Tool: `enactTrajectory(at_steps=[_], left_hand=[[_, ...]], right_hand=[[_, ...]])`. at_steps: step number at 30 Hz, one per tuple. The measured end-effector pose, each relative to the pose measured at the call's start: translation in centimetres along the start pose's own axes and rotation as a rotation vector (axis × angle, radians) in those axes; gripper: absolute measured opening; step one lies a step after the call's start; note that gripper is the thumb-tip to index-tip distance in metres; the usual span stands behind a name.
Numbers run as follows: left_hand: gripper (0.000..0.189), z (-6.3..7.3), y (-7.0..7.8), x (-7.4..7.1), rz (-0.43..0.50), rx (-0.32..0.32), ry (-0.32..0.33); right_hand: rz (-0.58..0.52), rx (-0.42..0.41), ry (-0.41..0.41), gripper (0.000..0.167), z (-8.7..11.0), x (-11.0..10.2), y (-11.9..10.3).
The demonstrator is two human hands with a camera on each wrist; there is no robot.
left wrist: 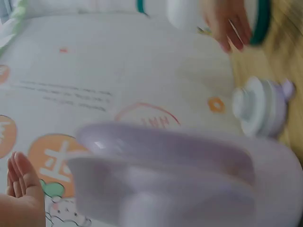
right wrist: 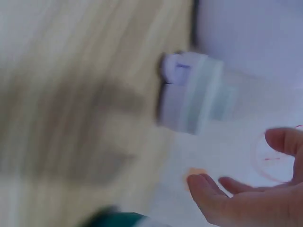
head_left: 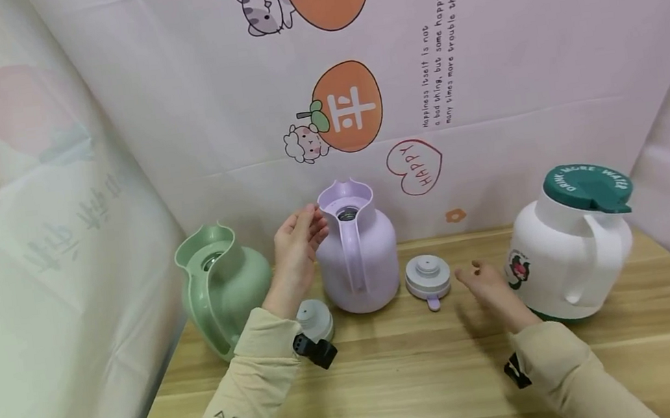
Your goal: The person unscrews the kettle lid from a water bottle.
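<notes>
A lilac thermos jug (head_left: 357,255) stands uncovered in the middle, its handle toward me and its neck showing a dark metal mouth. My left hand (head_left: 301,247) is raised beside its rim, fingers loosely bent, holding nothing. To the jug's right, a lilac and grey lid (head_left: 428,276) lies upside down on the table, its small tab toward me. My right hand (head_left: 485,283) hovers just right of this lid, between it and the white jug (head_left: 569,244). In the right wrist view the right fingers (right wrist: 208,194) are spread apart with nothing between them.
A green thermos jug (head_left: 228,283), also uncovered, stands at the left. Another grey lid (head_left: 315,318) lies near it, partly behind my left sleeve. The white jug wears a dark green lid (head_left: 588,187). A printed cloth (head_left: 490,150) hangs behind the wooden table (head_left: 393,388).
</notes>
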State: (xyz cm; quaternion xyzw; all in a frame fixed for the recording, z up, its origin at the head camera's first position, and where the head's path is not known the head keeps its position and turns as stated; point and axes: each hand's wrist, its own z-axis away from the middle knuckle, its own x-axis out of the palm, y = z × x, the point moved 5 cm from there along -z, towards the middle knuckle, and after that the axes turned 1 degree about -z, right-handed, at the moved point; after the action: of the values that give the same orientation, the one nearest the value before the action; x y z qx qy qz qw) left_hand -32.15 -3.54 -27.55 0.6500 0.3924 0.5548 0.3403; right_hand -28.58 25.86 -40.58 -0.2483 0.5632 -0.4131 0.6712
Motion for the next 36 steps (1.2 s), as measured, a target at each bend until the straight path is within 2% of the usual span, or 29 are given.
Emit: enactTrajectory(at_steps=[5, 9, 14, 17, 19, 21, 22, 26, 27, 30, 33, 36], left_hand=[[0.015, 1.8, 0.9, 2.2, 0.009, -0.107, -0.189], [0.021, 3.5, 0.8, 4.3, -0.054, -0.168, -0.348], [0.040, 5.2, -0.8, 6.6, -0.158, -0.213, -0.523], [0.043, 5.9, -2.3, 7.7, -0.192, -0.250, -0.589], [0.041, 6.3, -3.3, 8.4, -0.193, -0.277, -0.617], [0.040, 6.7, -4.3, 9.1, -0.199, -0.300, -0.646], [0.040, 6.8, -4.8, 9.5, -0.202, -0.311, -0.661], [0.037, 7.3, -6.9, 10.8, -0.222, -0.353, -0.703], [0.036, 7.3, -7.4, 11.1, -0.224, -0.361, -0.706], [0.034, 7.5, -8.8, 12.3, -0.235, -0.380, -0.723], [0.033, 7.6, -10.0, 13.6, -0.241, -0.398, -0.756], [0.033, 7.7, -11.2, 14.9, -0.231, -0.415, -0.796]], right_hand=[[0.153, -0.205, -0.049, 0.059, 3.1, -1.6, -3.0], [0.222, -0.356, -0.101, 0.052, 5.9, -3.5, -5.1], [0.247, -0.492, -0.155, 0.041, 8.7, -6.8, -6.8], [0.254, -0.548, -0.111, 0.032, 9.7, -9.6, -7.0], [0.213, -0.587, -0.063, 0.028, 10.1, -11.7, -6.9], [0.158, -0.596, -0.005, 0.027, 10.4, -13.9, -6.6], [0.121, -0.572, 0.018, 0.028, 10.4, -15.0, -6.3], [-0.083, -0.583, 0.137, 0.032, 10.1, -19.4, -5.0], [-0.158, -0.596, 0.162, 0.032, 9.9, -20.4, -4.6], [-0.274, -0.662, 0.238, 0.032, 9.0, -22.7, -3.5], [-0.342, -0.642, 0.263, 0.030, 7.8, -24.2, -1.9], [-0.285, -0.535, 0.292, 0.030, 6.5, -24.6, -0.2]])
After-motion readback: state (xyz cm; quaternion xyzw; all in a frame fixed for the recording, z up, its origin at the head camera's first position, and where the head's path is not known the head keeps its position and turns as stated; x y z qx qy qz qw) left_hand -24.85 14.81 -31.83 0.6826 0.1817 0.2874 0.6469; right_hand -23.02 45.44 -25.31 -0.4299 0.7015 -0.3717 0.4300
